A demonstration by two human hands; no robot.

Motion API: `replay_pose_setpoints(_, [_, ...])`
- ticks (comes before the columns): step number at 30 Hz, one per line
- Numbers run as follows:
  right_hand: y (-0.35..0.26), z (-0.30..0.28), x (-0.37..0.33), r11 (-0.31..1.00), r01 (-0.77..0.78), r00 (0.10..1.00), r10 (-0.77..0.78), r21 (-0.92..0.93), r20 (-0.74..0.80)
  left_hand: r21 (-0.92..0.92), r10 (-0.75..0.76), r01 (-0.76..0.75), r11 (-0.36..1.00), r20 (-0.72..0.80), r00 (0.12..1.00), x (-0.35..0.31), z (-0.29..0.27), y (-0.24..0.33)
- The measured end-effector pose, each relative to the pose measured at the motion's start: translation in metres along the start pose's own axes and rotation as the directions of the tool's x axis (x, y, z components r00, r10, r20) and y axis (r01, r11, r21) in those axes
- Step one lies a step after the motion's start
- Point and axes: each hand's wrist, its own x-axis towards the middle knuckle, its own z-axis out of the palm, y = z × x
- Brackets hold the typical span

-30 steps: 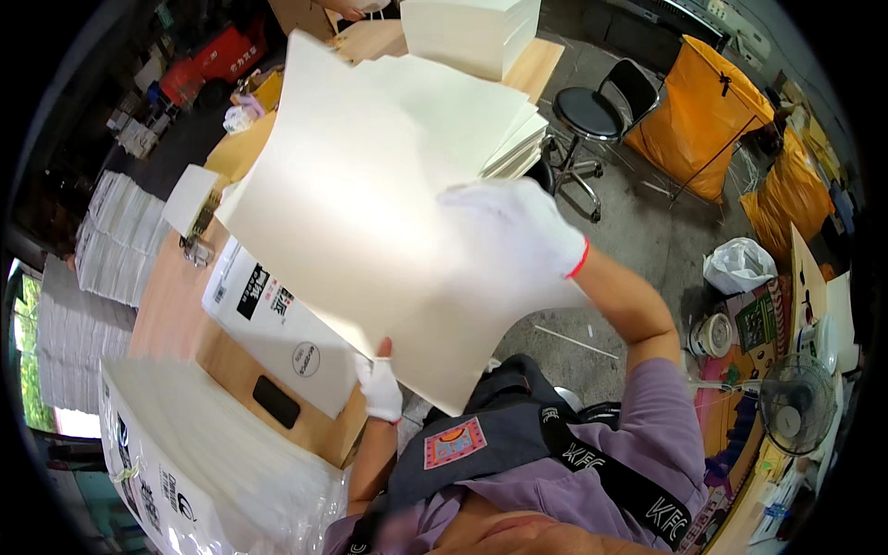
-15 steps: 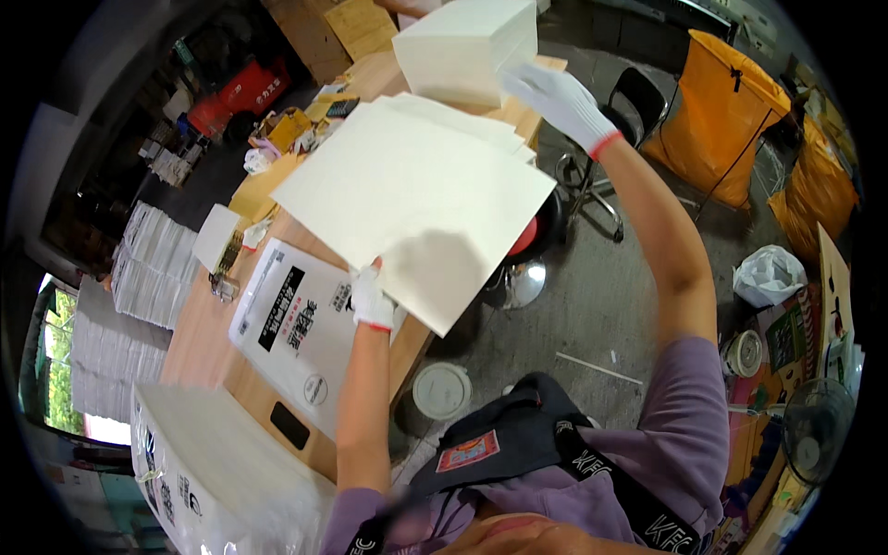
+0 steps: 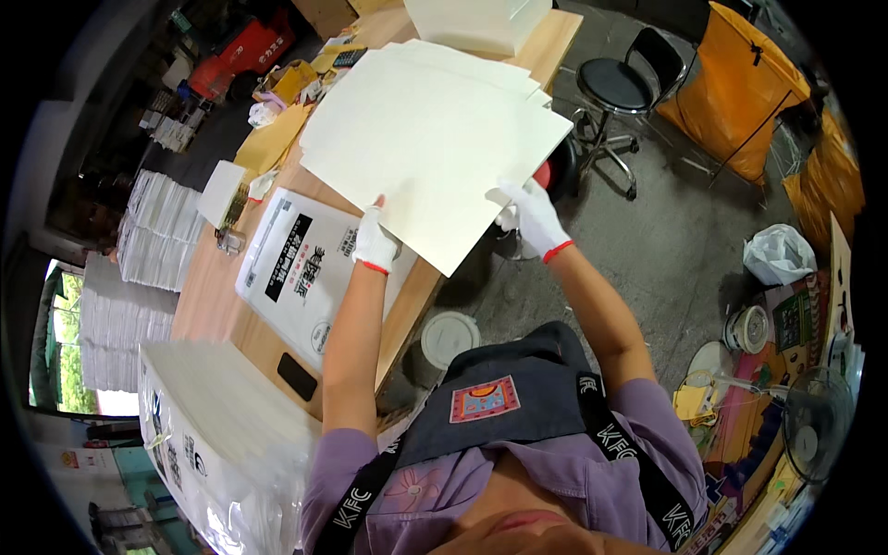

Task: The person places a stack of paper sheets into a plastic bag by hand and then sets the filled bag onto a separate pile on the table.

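Observation:
Large cream-white paper sheets [image 3: 425,139] lie in a loosely fanned pile over the wooden table, their near corner pointing toward me. My left hand [image 3: 375,242], in a white glove with a red cuff, grips the near left edge, thumb on top and fingers beneath. On the near right edge, my right hand [image 3: 535,218], gloved alike, is closed around the paper, its fingers partly hidden. Left of the pile a printed white plastic bag [image 3: 305,264] lies flat. Behind the sheets stands a tall white paper stack [image 3: 476,23].
The wooden table [image 3: 208,296] carries a black phone [image 3: 297,376] and a small glass jar [image 3: 230,242]. Plastic-wrapped paper [image 3: 217,435] stands at the near left. A black swivel stool [image 3: 618,85], orange sack [image 3: 740,92] and lidded white bucket [image 3: 450,339] are on the floor.
My right hand has come down from beside the far stack to the sheets' near right edge and taken hold there. The left hand keeps its grip. The whole view has shifted slightly.

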Motion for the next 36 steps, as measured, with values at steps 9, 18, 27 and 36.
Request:
replay_pose_setpoints(9, [-0.001, 0.02, -0.011, 0.94, 0.244, 0.969, -0.247, -0.238, 0.016, 0.221, 0.351, -0.334, 0.916, -0.042, 0.935, 0.036, -0.025, 0.033])
replay_pose_setpoints(18, [-0.033, 0.011, -0.022, 0.926, 0.352, 0.936, -0.349, -0.137, 0.047, 0.385, 0.62, -0.636, 0.669, 0.184, 0.763, -0.011, 0.018, 0.052])
replay_pose_setpoints(27, [-0.165, -0.04, 0.131, 0.919, 0.375, 0.883, -0.394, 0.121, 0.255, 0.309, 0.826, -0.878, 0.366, 0.326, 0.46, 0.082, 0.176, 0.097])
replay_pose_setpoints(36, [-0.348, -0.059, 0.362, 0.835, 0.494, 0.813, -0.542, 0.243, 0.212, 0.354, 0.653, -0.903, 0.243, 0.629, 0.422, 0.127, 0.385, 0.144])
